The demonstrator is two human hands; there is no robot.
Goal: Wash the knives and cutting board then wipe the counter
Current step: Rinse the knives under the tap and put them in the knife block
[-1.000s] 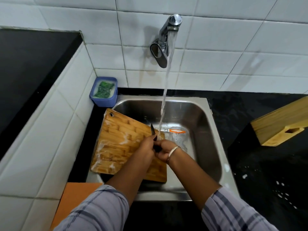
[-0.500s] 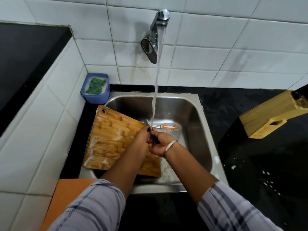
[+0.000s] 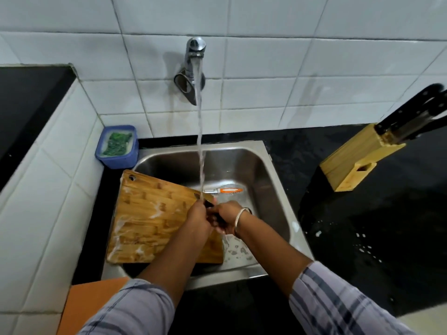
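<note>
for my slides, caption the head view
Left hand and right hand rinse a knife under the tap beside a soapy cutting board

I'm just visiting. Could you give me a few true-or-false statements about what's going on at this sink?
1. The tap is running. True.
2. The cutting board lies flat on the counter. False: it leans inside the sink, streaked with suds.
3. The left hand and right hand both hold a knife under the stream. True.
4. The knife block is empty. False: black-handled knives stick out of it.
5. The blue tub holds something green. True.
</note>
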